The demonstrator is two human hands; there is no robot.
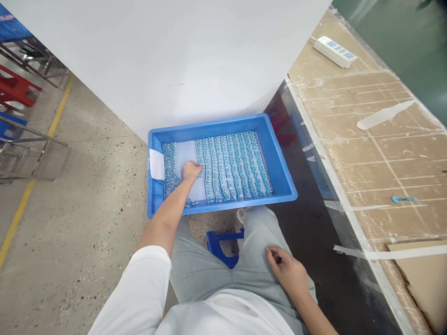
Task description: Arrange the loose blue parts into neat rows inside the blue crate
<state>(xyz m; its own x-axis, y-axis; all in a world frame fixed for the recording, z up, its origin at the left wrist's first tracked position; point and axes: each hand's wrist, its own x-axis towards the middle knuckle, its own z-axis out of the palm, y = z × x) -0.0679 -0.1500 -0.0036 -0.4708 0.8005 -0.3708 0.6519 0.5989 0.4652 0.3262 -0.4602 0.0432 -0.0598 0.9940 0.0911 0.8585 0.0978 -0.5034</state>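
In a blue plastic tray (279, 186) lie many small blue-and-clear pieces (230, 167), set side by side in several long rows over a white sheet (186, 153). My left hand (191, 170) reaches into the tray at the left edge of these rows. Its thumb and fingers are pinched on a small blue-and-clear piece, mostly hidden by the fingertips. Looser pieces (170, 163) are heaped along the tray's left side, with a few near its front edge. My right hand (288, 270) rests on my thigh, its fingers curled in loosely; I see nothing in them.
A white paper label (157, 164) hangs over the tray's left rim. Behind the tray stands a white panel (174, 60). At right, a cardboard-covered table (377, 153) bears a power strip (335, 51) and a small blue tool (404, 199). A blue stool (223, 246) is below; red stools (16, 86) stand far left.
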